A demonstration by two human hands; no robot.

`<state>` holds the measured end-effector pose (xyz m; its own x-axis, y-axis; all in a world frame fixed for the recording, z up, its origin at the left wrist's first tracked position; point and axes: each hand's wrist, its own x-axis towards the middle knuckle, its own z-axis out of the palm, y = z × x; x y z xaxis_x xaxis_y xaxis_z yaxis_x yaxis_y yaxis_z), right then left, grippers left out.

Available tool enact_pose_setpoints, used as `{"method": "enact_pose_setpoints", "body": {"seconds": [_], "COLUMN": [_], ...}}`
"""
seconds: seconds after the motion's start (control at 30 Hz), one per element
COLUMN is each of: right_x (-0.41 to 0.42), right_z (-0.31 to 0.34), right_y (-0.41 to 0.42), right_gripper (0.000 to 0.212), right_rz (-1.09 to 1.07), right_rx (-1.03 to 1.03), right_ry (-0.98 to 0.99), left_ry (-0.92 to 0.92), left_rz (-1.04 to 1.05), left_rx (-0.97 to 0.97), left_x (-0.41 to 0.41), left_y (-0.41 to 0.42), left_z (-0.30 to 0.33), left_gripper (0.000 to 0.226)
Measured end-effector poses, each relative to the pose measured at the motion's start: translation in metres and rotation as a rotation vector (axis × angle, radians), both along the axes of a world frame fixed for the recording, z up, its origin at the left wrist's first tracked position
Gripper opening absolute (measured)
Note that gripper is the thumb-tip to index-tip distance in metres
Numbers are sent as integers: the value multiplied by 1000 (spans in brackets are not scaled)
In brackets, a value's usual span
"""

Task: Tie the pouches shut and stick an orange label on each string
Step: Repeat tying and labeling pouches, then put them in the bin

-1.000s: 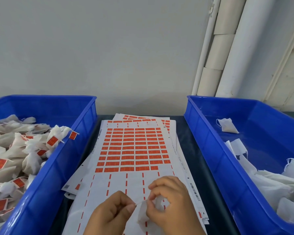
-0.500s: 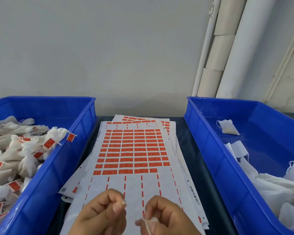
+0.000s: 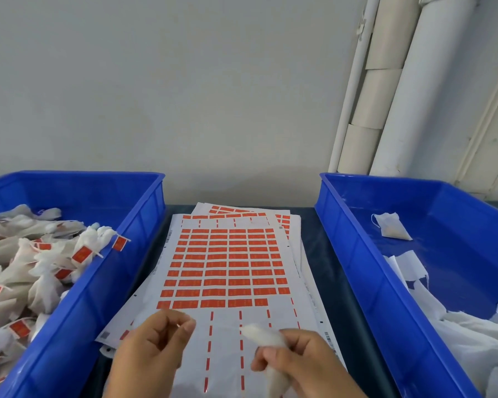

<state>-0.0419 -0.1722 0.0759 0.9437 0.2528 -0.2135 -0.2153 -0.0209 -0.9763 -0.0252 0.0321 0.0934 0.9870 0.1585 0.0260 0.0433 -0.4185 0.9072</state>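
I see my right hand [image 3: 302, 360] gripping the pouch [image 3: 263, 337], neck pointing to ten o'clock; my left hand [image 3: 156, 346] fingers [image 3: 184, 328] pinch its string [image 3: 222, 326].

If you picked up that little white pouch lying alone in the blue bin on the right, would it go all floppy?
Probably floppy: the lone pouch looks like thin cloth, and it slumps flat on the bin floor. It is likely light, since it looks only partly filled. It should not roll, as it lies wide and flat. Its loose string would probably dangle.
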Motion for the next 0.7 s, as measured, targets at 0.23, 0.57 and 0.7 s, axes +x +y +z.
{"method": "enact_pose_setpoints", "body": {"seconds": [0.23,0.57,0.7], "right_x": [29,19,16], "right_z": [-11,-32,-38], "right_y": [18,29,32], "right_gripper": [26,7,5], "right_rz": [-191,-158,-216], "right_rx": [-11,-513,-605], "right_ry": [-12,-224,-266], "left_ry": [125,-263,-28], "left_rz": [-435,-375,-277], "left_rx": [511,327,31], "left_x": [9,27,31], "left_y": [-23,-34,-42], "left_z": [-34,-38,-47], "left_gripper": [11,23,13]}}
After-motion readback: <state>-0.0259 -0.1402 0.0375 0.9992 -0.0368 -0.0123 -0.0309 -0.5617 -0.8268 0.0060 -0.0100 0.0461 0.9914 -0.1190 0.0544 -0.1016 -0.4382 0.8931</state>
